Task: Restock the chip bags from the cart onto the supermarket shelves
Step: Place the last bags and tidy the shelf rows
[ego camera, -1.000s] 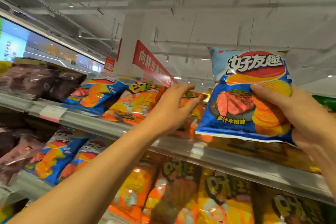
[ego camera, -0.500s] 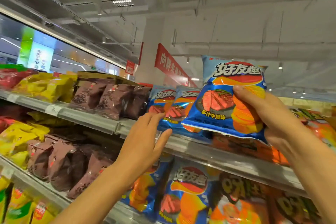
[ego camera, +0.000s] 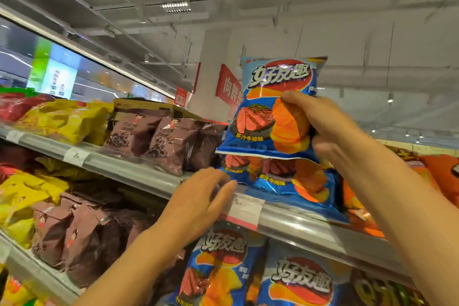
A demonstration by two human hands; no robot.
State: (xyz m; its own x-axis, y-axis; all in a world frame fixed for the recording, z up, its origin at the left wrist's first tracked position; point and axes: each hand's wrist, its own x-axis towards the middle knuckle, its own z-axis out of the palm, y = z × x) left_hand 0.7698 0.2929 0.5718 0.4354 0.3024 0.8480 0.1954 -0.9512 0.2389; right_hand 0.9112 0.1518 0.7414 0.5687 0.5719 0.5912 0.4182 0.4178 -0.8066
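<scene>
Gripping the blue chip bag (ego camera: 267,112) by its right side, the right hand (ego camera: 330,129) is curling thumb and fingers round the packet and holding it upright in the air, just above the top shelf (ego camera: 293,218). Bag is not yet resting on anything; its lower seam is hanging directly over the matching blue bags (ego camera: 288,179) already lying on that shelf.

Left hand (ego camera: 198,208) is reaching toward the shelf lip with fingers spread and relaxed, holding nothing. Fingertips are sitting at or just in front of the price tag (ego camera: 244,208); motion blur is making contact with the shelved bags hard to confirm.

Progress, judged from the layout: same flavour is already sitting in this slot and on the tier below (ego camera: 298,281), so some stock is in place. Neighbouring brown bags (ego camera: 164,139) and yellow bags (ego camera: 62,119) are filling their own sections to the left. Current bag is at the placing stage but not yet placed.

Remaining: setting this bag down on or behind the blue stack. Cart is not appearing in view, so how many bags are waiting cannot be told.
</scene>
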